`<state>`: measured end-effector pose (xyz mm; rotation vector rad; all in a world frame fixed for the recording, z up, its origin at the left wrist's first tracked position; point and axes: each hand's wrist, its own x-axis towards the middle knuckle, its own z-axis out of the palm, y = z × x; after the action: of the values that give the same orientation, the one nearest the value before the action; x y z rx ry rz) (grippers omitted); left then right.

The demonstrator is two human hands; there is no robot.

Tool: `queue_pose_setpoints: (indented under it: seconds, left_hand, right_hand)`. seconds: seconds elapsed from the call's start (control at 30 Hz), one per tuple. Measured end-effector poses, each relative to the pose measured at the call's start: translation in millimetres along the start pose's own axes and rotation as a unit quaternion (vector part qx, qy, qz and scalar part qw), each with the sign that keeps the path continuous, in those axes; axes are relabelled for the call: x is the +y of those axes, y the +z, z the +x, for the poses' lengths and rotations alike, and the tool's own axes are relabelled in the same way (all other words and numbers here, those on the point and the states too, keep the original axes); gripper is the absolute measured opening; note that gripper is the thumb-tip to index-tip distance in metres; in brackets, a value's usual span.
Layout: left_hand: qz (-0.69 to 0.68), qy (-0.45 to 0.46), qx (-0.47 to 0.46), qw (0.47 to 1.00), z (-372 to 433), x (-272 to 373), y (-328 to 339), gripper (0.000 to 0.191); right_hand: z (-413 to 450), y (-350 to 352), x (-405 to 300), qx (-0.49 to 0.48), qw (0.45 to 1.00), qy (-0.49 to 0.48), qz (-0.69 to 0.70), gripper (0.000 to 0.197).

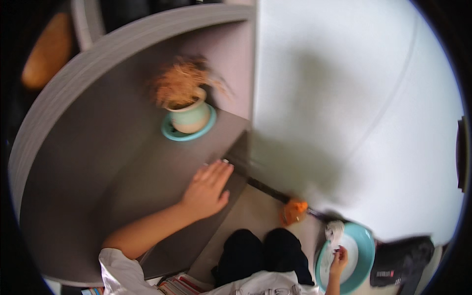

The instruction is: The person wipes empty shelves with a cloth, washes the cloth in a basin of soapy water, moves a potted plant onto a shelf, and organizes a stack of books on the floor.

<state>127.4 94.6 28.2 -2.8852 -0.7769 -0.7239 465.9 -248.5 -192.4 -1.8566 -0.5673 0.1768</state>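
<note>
My left hand reaches over the dark grey shelf top, palm down near its right edge. Its fingers are stretched out, with nothing visible in them. A small white spot shows by the fingertips; blur hides what it is. Beyond that hand, a mint and cream plant pot with dry orange-brown foliage stands on a turquoise saucer. Low on the right, my right hand is over a turquoise basin, its fingers closed at the lower end of a whitish cloth.
A white wall rises to the right of the shelf. On the floor are an orange bottle and, beyond the basin, a black bag bearing writing. Several books are below the shelf, near my body. A pale raised rim borders the shelf.
</note>
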Motion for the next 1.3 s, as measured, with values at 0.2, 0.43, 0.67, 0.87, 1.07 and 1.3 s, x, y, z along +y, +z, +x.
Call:
queue_pose_setpoints:
  seconds: [0.2, 0.43, 0.67, 0.87, 1.07, 1.3]
  left_hand:
    - [0.048, 0.043, -0.053, 0.997, 6.7, -21.8, -5.9, 0.058]
    - [0.097, 0.067, -0.107, 0.987, 11.6, -21.5, 26.8, 0.054]
    - [0.135, 0.036, -0.133, 0.981, 6.4, -43.2, 57.5, 0.055]
    - [-0.024, 0.067, -0.157, 0.985, 30.5, 65.7, 132.5, 0.055]
    - [-0.292, 0.249, -0.223, 0.896, 11.2, 292.6, 254.9, 0.05]
    - [-0.376, 0.313, -0.259, 0.833, -3.9, 427.5, 316.1, 0.051]
  right_hand:
    - [-69.3, -93.9, 74.2, 0.253, 0.925, 0.12, -0.256, 0.03]
    - [-100.4, -152.4, 123.7, 0.25, 0.864, 0.246, -0.36, 0.046]
    - [-153.7, -232.7, 139.2, 0.19, 0.668, 0.544, -0.471, 0.063]
    - [-211.2, -280.5, 188.6, 0.27, 0.563, 0.642, -0.445, 0.075]
    - [-213.7, -293.7, 189.4, 0.284, 0.554, 0.673, -0.4, 0.069]
    - [-215.8, -285.2, 162.2, 0.143, 0.686, 0.58, -0.415, 0.057]
